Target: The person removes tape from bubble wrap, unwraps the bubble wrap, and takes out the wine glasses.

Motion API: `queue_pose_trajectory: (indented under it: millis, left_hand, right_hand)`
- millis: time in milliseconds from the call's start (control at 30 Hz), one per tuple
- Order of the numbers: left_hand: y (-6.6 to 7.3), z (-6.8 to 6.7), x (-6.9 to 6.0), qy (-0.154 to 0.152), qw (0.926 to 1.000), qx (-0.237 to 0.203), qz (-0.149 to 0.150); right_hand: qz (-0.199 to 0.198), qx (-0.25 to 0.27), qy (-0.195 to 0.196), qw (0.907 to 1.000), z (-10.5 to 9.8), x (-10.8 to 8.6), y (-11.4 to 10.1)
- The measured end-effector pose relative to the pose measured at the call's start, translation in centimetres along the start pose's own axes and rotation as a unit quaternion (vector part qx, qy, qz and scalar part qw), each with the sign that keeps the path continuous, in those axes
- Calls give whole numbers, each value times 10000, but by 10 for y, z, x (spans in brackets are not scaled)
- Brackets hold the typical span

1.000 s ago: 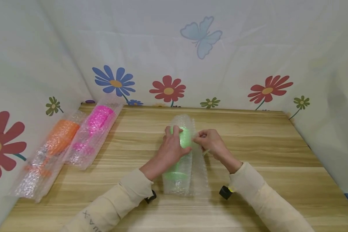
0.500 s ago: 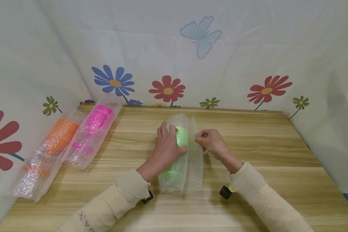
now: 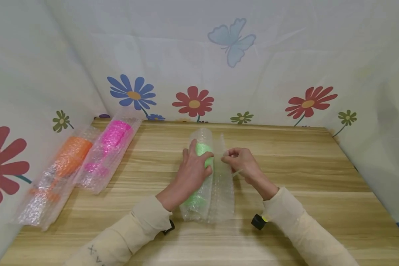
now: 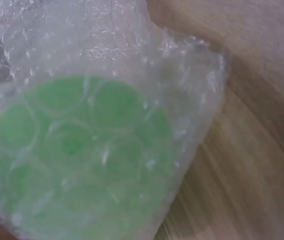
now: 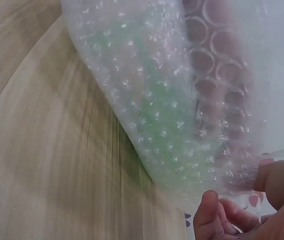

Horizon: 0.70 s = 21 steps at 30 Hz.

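A green object wrapped in bubble wrap lies lengthwise at the middle of the table. My left hand grips the roll from above, fingers bent over it. Close up, the left wrist view shows the green shape through the bubbles. Along the roll's right side a loose flap of wrap stands out. My right hand pinches the flap's edge between thumb and fingers, and a thin pale strip shows below it. In the right wrist view, that hand is beside the wrap.
Two more bubble-wrapped items, one orange and one pink, lie side by side at the table's left. Flower-printed cloth rises behind the wooden table and at both sides.
The roll and my left hand have shifted left, and its fingers lie differently over the roll. The gap between roll and flap edge has widened. My right hand has hardly moved.
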<state>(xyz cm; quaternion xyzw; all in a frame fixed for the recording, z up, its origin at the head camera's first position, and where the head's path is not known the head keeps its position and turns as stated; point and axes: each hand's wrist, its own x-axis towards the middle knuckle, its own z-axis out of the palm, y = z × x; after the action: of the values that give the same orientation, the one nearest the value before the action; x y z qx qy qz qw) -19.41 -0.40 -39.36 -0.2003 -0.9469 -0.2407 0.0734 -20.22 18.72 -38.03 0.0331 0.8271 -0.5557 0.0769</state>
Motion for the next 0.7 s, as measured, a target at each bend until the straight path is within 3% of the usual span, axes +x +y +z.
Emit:
queue_pose_trajectory:
  millis: [233, 533, 700]
  left_hand:
    - [3, 0, -1, -87, 9999, 148, 3]
    - [3, 0, 0, -191, 9996, -98, -184]
    - [-2, 1, -1, -243, 9986, -383, -277]
  right_hand:
    - [337, -378, -401, 9979, -1, -2, -4]
    - [-114, -200, -423, 9988, -2, -3, 1]
    - [-141, -213, -360, 9990, -3, -1, 3]
